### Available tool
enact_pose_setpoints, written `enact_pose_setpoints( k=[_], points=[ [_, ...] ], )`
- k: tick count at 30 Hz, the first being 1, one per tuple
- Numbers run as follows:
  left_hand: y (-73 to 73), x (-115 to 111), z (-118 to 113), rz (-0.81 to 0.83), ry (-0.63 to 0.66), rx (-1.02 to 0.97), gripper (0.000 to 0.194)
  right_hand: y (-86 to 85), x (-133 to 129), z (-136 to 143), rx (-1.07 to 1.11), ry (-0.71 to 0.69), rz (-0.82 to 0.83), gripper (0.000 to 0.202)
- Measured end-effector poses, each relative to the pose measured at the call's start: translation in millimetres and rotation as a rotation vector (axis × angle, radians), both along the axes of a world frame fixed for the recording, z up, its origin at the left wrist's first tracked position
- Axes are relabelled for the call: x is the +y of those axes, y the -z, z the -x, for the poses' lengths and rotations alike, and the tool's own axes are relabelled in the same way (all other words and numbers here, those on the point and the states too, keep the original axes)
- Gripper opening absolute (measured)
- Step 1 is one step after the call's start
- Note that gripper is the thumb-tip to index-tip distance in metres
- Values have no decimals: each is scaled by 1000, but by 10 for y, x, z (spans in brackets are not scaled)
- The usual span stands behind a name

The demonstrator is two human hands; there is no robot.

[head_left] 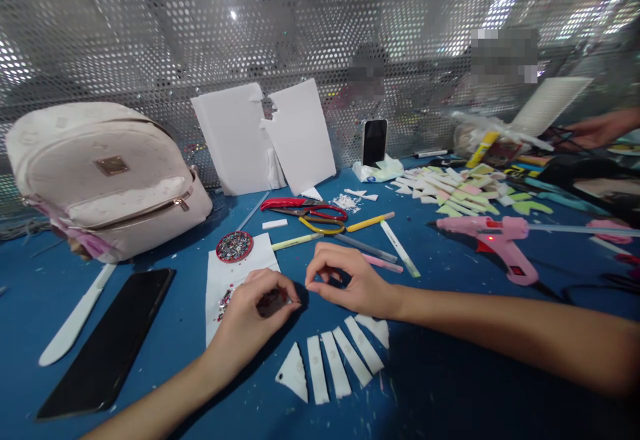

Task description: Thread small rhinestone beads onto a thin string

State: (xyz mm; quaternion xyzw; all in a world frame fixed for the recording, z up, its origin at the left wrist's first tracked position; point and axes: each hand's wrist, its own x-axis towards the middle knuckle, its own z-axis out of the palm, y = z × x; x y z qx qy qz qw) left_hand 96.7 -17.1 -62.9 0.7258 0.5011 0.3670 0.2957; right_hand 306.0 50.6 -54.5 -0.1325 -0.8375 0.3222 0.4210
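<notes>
My left hand (257,307) is in a pinch, thumb against fingertip, over the right edge of a white paper sheet (215,273). Facing it across a small gap, my right hand (353,280) also pinches; anything between either hand's fingertips is too small to make out. On the sheet lie loose sequins (225,303) and a red-rimmed dish of sequins (235,247). Just below my hands, white strips (316,370) form a fish shape with a triangular head piece (294,373) and a tail piece (375,329). Small round clear dots show on some strips.
A pink glue gun (510,233) with a lit red light lies right. Scissors (320,210), pens (400,248) and paper scraps (440,190) lie behind my hands. Left are a backpack (115,180), black phone (107,347) and white knife (75,320). Another person's hand (600,128) is far right.
</notes>
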Motion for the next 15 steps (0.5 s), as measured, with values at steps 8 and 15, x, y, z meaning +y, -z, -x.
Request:
enact_pose_setpoints(
  k=[8, 15],
  points=[
    [6, -6, -1, 12, -5, 1, 5, -6, -2, -5, -9, 6, 10, 3],
    [-6, 2, -1, -13, 3, -1, 5, -11, -4, -4, 1, 5, 15, 4]
  ],
)
